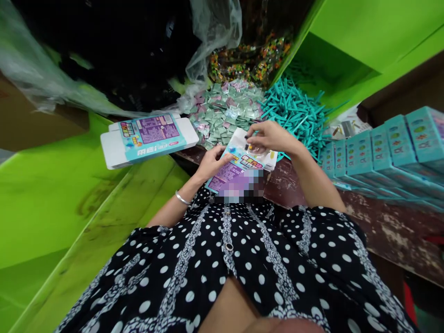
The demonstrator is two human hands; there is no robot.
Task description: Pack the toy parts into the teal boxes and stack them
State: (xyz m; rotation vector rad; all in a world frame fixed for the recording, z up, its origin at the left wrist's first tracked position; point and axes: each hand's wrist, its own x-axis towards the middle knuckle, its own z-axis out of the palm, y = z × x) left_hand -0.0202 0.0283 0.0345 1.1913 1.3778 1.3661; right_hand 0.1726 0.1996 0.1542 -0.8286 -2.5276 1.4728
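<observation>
A teal and purple printed box (227, 172) is tilted in front of my body, its upper end toward the piles. My left hand (212, 163) grips its left side, thumb on the printed face. At the box's upper end is my right hand (262, 138), its fingers bent and closed around a small clear plastic piece (255, 149) with dark and orange bits. White card edges show beneath the right hand. Flat, unfolded-looking boxes (152, 136) of the same print lie stacked to the left.
Behind my hands are small green and pink packets (227, 111) and a heap of teal sticks (298, 113). Bags of orange and green pieces (249, 60) lie farther back. Rows of teal boxes (374, 150) stand right on the worn brown table (391, 226). Green panels flank both sides.
</observation>
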